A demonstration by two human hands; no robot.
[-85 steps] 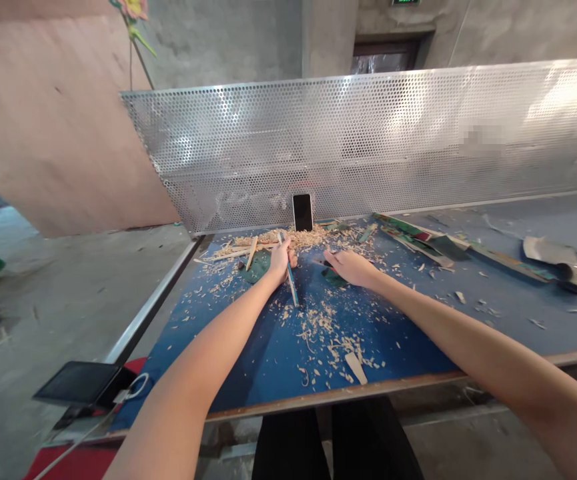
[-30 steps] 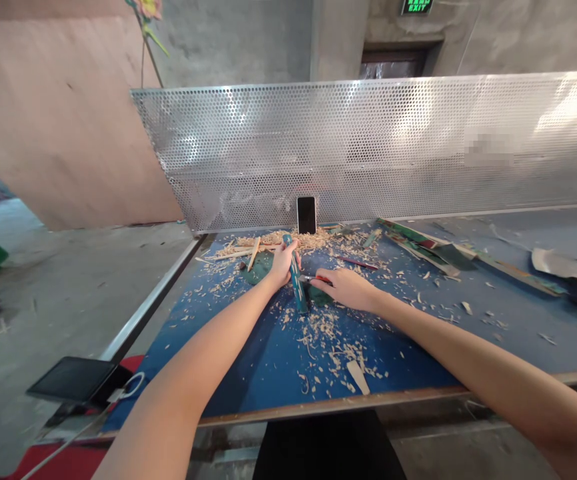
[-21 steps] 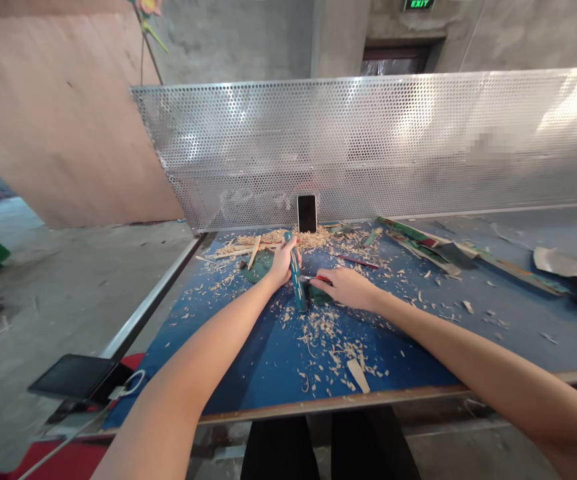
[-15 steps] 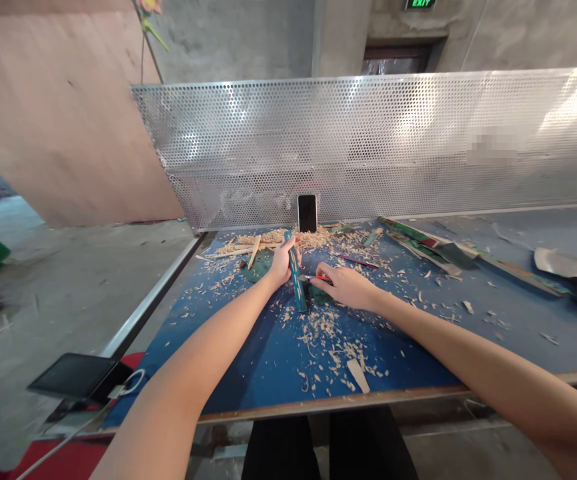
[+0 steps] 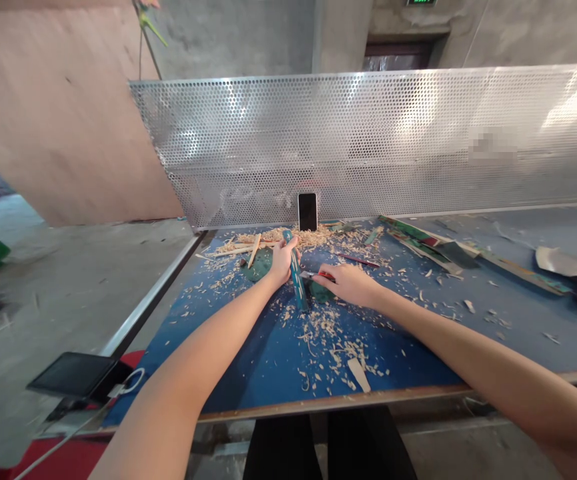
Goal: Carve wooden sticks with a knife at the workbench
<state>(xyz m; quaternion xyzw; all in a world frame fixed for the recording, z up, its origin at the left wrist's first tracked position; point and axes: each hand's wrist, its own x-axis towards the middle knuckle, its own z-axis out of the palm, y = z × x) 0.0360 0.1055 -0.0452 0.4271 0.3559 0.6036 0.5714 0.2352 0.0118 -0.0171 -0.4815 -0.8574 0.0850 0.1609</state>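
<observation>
- While my left hand [image 5: 282, 261] grips the stick [image 5: 297, 285], my right hand [image 5: 352, 283] is closed around the knife [image 5: 326, 275].
- Many shavings [image 5: 324, 324] lie on the bench [image 5: 248, 380], also near the phone [image 5: 307, 212].

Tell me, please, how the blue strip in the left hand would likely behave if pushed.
The blue strip is likely stiff, since it runs straight from the left hand without sagging. It is probably light too: slim, with pale, wood-like nicks.
</observation>
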